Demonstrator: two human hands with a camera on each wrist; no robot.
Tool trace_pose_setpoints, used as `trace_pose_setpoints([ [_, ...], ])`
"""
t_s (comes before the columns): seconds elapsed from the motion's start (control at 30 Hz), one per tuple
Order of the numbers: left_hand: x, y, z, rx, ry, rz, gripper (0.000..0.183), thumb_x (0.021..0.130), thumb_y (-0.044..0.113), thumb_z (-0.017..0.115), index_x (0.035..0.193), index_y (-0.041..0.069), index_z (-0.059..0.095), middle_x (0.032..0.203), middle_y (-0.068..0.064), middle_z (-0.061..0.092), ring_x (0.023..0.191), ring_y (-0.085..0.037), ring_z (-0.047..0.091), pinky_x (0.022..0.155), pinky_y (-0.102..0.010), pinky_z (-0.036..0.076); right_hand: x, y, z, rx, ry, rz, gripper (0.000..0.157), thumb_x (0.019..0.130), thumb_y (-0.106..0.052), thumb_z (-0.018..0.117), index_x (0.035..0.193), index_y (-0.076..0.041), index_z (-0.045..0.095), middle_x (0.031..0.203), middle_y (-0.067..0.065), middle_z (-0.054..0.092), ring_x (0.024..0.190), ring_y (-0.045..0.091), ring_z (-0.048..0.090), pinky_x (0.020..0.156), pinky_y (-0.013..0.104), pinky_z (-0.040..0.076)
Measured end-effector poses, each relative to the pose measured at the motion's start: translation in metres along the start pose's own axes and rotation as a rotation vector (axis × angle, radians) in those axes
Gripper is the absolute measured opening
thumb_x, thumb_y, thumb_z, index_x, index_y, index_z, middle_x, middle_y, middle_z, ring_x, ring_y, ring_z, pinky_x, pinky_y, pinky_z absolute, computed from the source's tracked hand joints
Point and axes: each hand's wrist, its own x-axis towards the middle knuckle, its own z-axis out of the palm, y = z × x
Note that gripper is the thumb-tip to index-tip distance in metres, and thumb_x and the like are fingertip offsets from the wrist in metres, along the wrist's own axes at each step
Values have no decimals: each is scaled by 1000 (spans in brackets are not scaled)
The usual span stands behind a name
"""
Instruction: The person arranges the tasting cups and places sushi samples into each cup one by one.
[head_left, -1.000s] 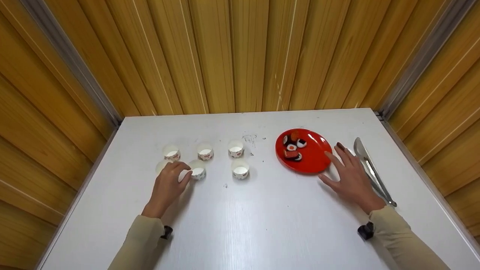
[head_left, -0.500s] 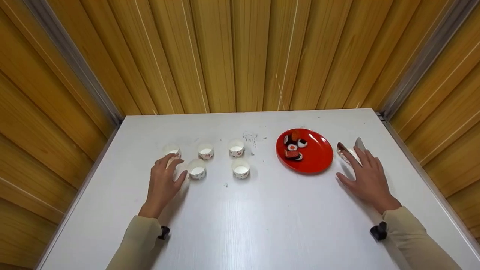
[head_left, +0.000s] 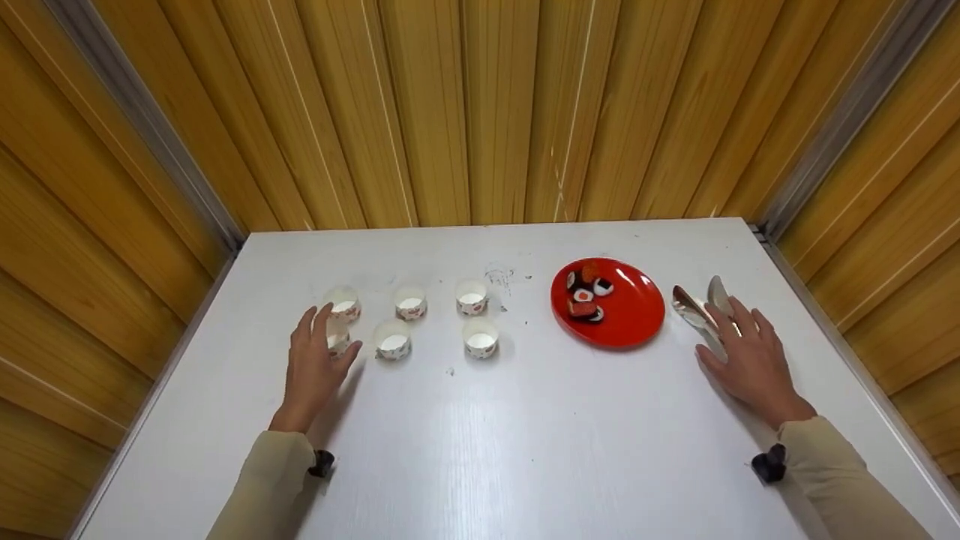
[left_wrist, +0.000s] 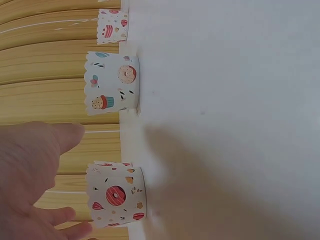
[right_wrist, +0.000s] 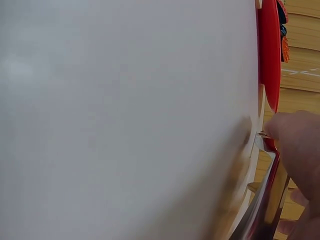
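In the head view, my left hand point(head_left: 311, 375) is beside the front-left paper baking cup point(head_left: 339, 341), its fingers loosely spread and gripping nothing. That cup is partly hidden by the hand; the left wrist view shows a donut-print cup point(left_wrist: 117, 195) near its fingers. My right hand point(head_left: 754, 367) hovers over a pair of metal tongs point(head_left: 694, 307) with fingers extended, hiding the tongs' rear part. In the right wrist view the thumb is close to the tongs point(right_wrist: 265, 195); whether it touches them I cannot tell.
Several more printed paper cups point(head_left: 411, 306) stand in two rows on the white table point(head_left: 480, 450). A red plate point(head_left: 634, 322) with several sushi pieces point(head_left: 583, 296) lies left of the tongs. Wood-look panels point(head_left: 495, 112) rise behind and at both sides.
My left hand has drawn back a little left from the cups, uncovering the front-left one. My right hand has moved right, away from the plate's edge and over the tongs.
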Motion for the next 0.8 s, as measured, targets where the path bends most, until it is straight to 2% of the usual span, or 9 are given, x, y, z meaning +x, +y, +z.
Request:
trace_pose_setpoints([
  [0.23, 2, -6, 0, -79, -38, -95, 83, 93, 20, 77, 158, -1, 29, 156, -28, 34, 138, -47, 37, 110, -60, 36, -3, 7, 0, 32, -11, 25, 71, 94, -17, 71, 156, -9, 36, 157, 34, 27, 133, 63, 28, 96, 79, 29],
  [0.4, 3, -10, 0, -106, -50, -137, 79, 95, 17, 74, 157, -5, 30, 151, -30, 42, 137, -47, 40, 112, -59, 34, -4, 8, -4, 68, -46, 44, 73, 97, -16, 68, 160, -15, 31, 153, 36, 30, 125, 64, 35, 89, 77, 34],
  [0.53, 5, -9, -1, -112, -66, -174, 74, 97, 15, 71, 156, -5, 32, 146, -30, 47, 136, -45, 44, 113, -59, 33, -4, 9, -6, 77, -66, 60, 73, 99, -15, 66, 161, -15, 28, 149, 37, 35, 117, 60, 42, 84, 74, 39],
  [0.8, 5, -10, -2, -131, -55, -164, 68, 97, 13, 71, 153, -6, 37, 143, -29, 50, 135, -45, 46, 113, -58, 34, -2, 9, -7, 126, -88, 80, 77, 100, -12, 64, 162, -7, 21, 145, 41, 37, 118, 59, 42, 88, 74, 39],
])
